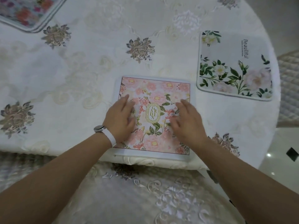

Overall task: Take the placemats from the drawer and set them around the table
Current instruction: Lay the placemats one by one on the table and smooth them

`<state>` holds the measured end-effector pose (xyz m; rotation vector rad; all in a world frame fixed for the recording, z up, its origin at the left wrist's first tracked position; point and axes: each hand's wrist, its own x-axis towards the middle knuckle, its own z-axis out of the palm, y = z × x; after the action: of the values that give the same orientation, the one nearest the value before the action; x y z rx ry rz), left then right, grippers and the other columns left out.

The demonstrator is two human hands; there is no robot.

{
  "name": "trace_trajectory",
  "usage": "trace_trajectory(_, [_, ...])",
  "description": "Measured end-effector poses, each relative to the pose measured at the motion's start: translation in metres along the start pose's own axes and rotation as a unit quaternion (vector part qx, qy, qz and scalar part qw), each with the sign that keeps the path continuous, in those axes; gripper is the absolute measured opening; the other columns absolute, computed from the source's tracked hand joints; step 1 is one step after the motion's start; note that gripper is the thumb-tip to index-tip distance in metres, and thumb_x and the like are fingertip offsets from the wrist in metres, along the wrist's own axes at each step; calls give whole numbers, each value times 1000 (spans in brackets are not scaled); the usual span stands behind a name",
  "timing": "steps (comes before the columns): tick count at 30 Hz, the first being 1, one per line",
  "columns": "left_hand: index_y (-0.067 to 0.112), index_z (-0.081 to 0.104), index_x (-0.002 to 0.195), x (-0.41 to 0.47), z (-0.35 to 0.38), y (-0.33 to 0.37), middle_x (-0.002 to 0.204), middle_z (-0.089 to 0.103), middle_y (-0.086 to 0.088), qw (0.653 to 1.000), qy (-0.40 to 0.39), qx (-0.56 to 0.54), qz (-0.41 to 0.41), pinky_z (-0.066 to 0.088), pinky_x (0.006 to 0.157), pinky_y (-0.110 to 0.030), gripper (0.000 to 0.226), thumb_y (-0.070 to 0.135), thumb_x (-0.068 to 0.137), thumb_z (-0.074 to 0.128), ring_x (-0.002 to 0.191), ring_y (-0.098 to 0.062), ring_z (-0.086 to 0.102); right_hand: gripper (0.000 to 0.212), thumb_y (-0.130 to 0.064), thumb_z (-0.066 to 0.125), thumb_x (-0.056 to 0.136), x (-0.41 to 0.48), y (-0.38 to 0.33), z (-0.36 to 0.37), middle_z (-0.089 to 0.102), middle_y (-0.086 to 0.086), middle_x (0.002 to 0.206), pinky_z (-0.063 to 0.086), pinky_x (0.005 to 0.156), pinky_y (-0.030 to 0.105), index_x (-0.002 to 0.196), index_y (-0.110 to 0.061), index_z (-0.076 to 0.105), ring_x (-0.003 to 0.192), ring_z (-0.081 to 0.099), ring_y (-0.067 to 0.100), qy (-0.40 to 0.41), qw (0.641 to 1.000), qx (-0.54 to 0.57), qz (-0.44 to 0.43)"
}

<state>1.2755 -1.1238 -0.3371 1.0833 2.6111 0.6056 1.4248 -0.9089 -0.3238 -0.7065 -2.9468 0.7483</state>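
A pink floral placemat (155,88) with a "GARDEN" oval in its middle lies flat at the near edge of the round table (80,70). My left hand (120,117), with a white watch on the wrist, rests over the mat's left side, fingers spread. Over its right side is my right hand (187,120), fingers apart, holding nothing. A white placemat (234,65) with green leaves and pale flowers lies to the right, near the table's rim. A third placemat (24,12), with bright red and purple flowers, shows partly at the far left corner.
An embroidered cream tablecloth with grey-brown flowers covers the table and hangs over its near edge. A quilted chair seat (289,88) stands at the right, beyond the table. Glossy floor tiles (278,159) show at the lower right.
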Motion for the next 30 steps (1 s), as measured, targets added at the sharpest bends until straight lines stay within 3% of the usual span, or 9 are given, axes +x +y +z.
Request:
trace_trajectory(3, [17,37,146,22,17,8,158,25,-8,994,-56,73,52,16,117,-53,54,35,95,40,146,-27,17,57,-39,45,97,20,-12,21,25,8,160,11,119,49,149,-16,37,148,18,28,-75,993,-68,-66])
trace_trajectory(7, [27,20,152,64,24,4,162,10,2,983,-76,146,78,4,119,-47,57,47,99,23,149,-18,2,61,-51,18,100,58,-20,41,7,-1,165,-3,119,50,156,-27,16,151,1,24,-81,988,-118,-65])
trace_trajectory(12, [28,9,153,113,25,1,163,4,3,977,-69,183,80,2,118,-45,62,51,96,10,148,-18,-1,61,-52,15,101,102,-12,42,6,-4,165,-1,119,51,157,-29,10,151,1,23,-65,986,-138,-69])
trace_trajectory(19, [37,8,151,146,28,0,163,6,4,982,-42,182,35,3,117,-48,60,55,94,9,148,-19,2,64,-57,10,97,135,-5,38,7,-6,165,-5,118,49,156,-33,11,151,1,21,-51,987,-143,-47])
trace_trajectory(30, [31,-1,153,120,15,-30,163,-4,3,986,-12,157,-60,0,118,-45,76,71,88,5,148,-18,-8,68,-56,11,94,124,13,30,7,2,165,-3,120,47,156,-27,13,151,2,25,-33,989,-143,8])
